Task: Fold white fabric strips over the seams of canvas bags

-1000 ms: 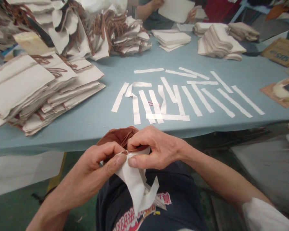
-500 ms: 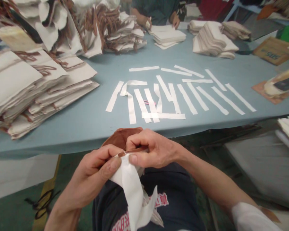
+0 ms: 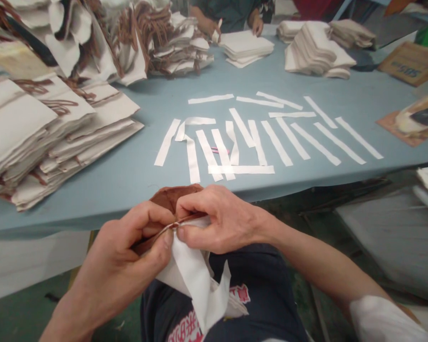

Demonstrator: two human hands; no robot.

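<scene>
Both my hands meet over my lap, just below the table's front edge. My left hand [image 3: 128, 256] pinches the edge of a white cloth piece [image 3: 199, 285] with thumb and forefinger. My right hand [image 3: 217, 218] pinches the same edge from the right, fingers curled tight. A brown fabric piece [image 3: 173, 195] bunches above and behind the fingers, joined to the white cloth along a thin brown trim. The white cloth hangs down over my dark shirt.
Several white strips [image 3: 264, 137] lie in rows on the blue table [image 3: 128, 175]. Stacks of white bags with brown handles [image 3: 50, 133] fill the left side. Folded white piles [image 3: 317, 57] sit at the back, where another person's hands [image 3: 235, 28] work.
My left hand has closed tighter and shifted slightly right and up against my right hand. The view has tilted a little; the person at the back has lowered their hands to a pile.
</scene>
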